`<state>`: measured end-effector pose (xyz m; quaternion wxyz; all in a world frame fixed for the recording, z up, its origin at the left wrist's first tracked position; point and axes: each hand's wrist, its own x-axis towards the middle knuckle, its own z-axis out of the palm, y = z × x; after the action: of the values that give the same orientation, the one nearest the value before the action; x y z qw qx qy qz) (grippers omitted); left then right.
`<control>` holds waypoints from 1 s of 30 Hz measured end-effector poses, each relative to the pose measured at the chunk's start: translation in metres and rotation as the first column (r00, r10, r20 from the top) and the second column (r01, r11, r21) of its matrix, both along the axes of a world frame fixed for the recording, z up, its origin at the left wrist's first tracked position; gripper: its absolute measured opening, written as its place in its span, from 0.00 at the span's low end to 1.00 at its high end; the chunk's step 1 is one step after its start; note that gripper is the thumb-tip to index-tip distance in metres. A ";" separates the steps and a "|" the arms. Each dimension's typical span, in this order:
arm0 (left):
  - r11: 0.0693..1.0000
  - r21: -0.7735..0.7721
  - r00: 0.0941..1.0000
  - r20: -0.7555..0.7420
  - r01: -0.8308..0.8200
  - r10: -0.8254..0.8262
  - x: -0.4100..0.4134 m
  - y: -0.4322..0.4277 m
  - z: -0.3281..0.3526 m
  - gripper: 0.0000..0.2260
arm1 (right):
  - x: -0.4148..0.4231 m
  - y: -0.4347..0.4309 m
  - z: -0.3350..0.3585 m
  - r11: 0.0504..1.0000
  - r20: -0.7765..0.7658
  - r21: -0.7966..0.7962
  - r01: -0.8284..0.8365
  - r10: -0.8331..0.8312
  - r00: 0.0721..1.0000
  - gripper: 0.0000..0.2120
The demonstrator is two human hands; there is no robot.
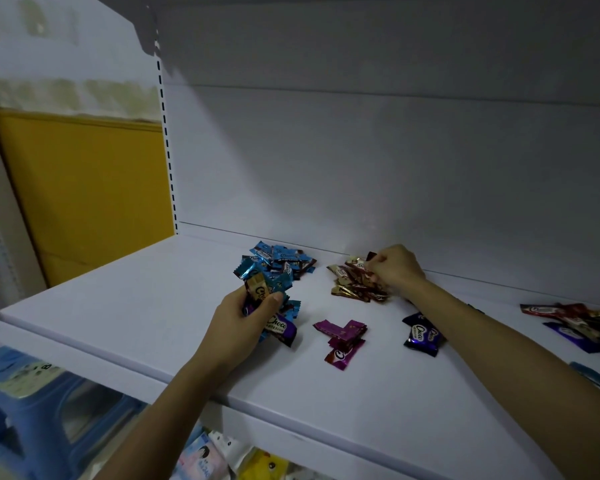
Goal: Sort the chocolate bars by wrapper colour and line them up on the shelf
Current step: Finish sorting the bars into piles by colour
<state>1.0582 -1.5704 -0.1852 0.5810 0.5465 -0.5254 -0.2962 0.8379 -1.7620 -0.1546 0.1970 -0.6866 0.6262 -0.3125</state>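
On the white shelf (pixel 118 317) lie small heaps of chocolate bars. A light-blue heap (pixel 278 263) sits at the back left. My left hand (pixel 243 317) grips a mixed bunch of bars (pixel 269 311) just in front of it, a gold-brown one on top and a purple one below. A gold-brown heap (pixel 352 282) lies at the back middle, where my right hand (pixel 394 266) pinches a dark bar (pixel 370 257) above it. Magenta bars (pixel 343 336) and dark-blue bars (pixel 421 336) lie nearer the front.
An unsorted pile of red, blue and dark bars (pixel 582 323) lies at the far right. The shelf's back panel (pixel 395 168) rises right behind the heaps. A blue plastic stool (pixel 32 410) stands below left, and packaged goods (pixel 229 455) fill the lower shelf.
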 end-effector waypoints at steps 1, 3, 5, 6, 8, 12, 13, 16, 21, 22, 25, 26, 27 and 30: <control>1.000 -0.001 1.000 -0.004 -0.002 0.002 0.000 0.000 0.000 0.02 | 0.000 0.000 0.001 0.999 -0.073 -0.015 0.030 -0.031 0.997 0.09; 1.000 -0.005 1.000 -0.004 -0.006 0.006 0.000 0.000 0.000 0.02 | 0.003 0.004 0.004 0.990 -0.164 -0.105 0.091 -0.108 0.981 0.11; 1.000 -0.002 1.000 -0.001 -0.006 0.006 0.000 0.000 0.001 0.03 | 0.012 0.014 0.008 0.981 -0.095 -0.190 0.036 -0.055 0.994 0.11; 1.000 0.000 1.000 0.003 -0.005 0.005 0.000 0.000 0.001 0.04 | 0.019 0.022 0.011 0.979 -0.006 -0.200 -0.048 0.048 0.999 0.12; 1.000 -0.002 1.000 0.018 0.000 0.000 -0.002 -0.001 0.002 0.03 | 0.040 0.048 0.023 0.937 0.206 -0.172 -0.304 0.336 0.919 0.16; 1.000 -0.020 0.999 0.051 0.003 -0.002 -0.002 0.000 0.003 0.03 | 0.083 0.099 0.043 0.660 0.269 -0.063 -0.749 0.734 0.624 0.11; 1.000 -0.024 0.999 0.052 0.002 -0.001 -0.002 0.001 0.002 0.04 | 0.092 0.105 0.046 0.616 0.252 -0.036 -0.787 0.768 0.589 0.06; 0.999 -0.038 1.000 0.017 -0.002 0.003 -0.001 0.003 0.000 0.05 | 0.106 0.109 0.050 0.603 0.254 -0.021 -0.797 0.775 0.579 0.02; 0.998 -0.064 1.000 0.010 -0.017 0.018 0.001 -0.001 -0.003 0.05 | 0.110 0.079 0.054 0.806 0.526 -0.007 -0.592 0.506 0.683 0.06; 0.998 -0.059 1.000 0.012 -0.026 0.027 0.002 -0.003 -0.004 0.06 | 0.110 0.071 0.055 0.857 0.568 0.024 -0.515 0.412 0.712 0.06; 0.997 -0.049 0.999 0.012 -0.052 0.053 0.004 -0.007 -0.005 0.06 | 0.110 0.048 0.046 0.915 0.649 0.183 -0.359 0.162 0.743 0.07; 0.997 -0.047 0.998 0.010 -0.061 0.061 0.004 -0.008 -0.005 0.06 | 0.111 0.042 0.042 0.911 0.664 0.231 -0.341 0.108 0.740 0.07; 0.997 -0.044 0.998 0.007 -0.066 0.067 0.005 -0.009 -0.005 0.06 | 0.113 0.038 0.039 0.903 0.673 0.265 -0.337 0.077 0.736 0.06; 0.997 -0.039 0.998 -0.014 -0.067 0.067 0.004 -0.010 -0.004 0.05 | 0.120 0.029 0.037 0.887 0.721 0.287 -0.362 0.049 0.691 0.11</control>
<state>1.0622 -1.5800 -0.1894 0.6046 0.5503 -0.5090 -0.2695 0.9576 -1.7332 -0.1172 0.5904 -0.5283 0.4733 -0.3851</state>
